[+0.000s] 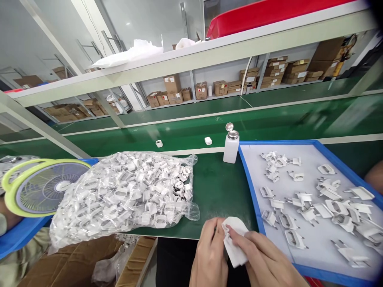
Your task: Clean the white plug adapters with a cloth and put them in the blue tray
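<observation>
Left hand (211, 253) and right hand (265, 255) both pinch white cloth (236, 245) by the desk's (220, 195) near edge. Bag (191, 211) of white parts lies left, plug tray (308, 155) right.

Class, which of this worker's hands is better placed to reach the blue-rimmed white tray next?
Probably the right hand: it is nearer the tray; the left hand sits farther away. Both hold the folded white cloth.
</observation>
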The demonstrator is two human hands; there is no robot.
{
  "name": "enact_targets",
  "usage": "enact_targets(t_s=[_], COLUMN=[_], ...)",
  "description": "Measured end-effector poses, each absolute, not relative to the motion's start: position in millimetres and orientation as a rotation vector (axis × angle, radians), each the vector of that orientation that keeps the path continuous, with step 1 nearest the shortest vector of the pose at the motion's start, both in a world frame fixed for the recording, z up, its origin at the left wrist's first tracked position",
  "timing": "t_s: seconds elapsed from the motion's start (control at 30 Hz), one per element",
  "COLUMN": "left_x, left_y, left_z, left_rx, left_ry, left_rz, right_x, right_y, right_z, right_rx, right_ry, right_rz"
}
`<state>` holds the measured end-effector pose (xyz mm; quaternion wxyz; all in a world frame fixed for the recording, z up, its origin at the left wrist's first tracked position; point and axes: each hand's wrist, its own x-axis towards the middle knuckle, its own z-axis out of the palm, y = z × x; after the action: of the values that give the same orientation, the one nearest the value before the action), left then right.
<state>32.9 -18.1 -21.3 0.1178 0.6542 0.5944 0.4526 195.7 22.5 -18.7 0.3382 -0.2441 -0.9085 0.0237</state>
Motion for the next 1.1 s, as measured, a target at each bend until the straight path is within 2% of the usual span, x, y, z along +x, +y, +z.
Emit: enact_targets(t_s=[0.13,0.3,0.57,1.1], left_x=[20.1,5.8,-11.4,-15.3], left_y=[1.0,17.1,29.7,28.7], left_z=[-29.0,-32.0,-38.4,-43.6], left_rx=[1.868,1.807,1.780,1.776], left_ry=[1.800,1.679,1.615,1.574], left_rz=[0.946,0.767,0.694,0.734], right_x=[181.8,173.1,177.5,187.0], right_y=[35.2,36.5,34.7,41.5], right_z=[-47.4,-74.5,-70.6,-68.3], right_rx=[-0.678,-0.786,-0.768,-0.588], right_ry=[-2.429,-2.464,-2.529,-2.653], right_rz=[0.075,0.104,0.115,-0.143])
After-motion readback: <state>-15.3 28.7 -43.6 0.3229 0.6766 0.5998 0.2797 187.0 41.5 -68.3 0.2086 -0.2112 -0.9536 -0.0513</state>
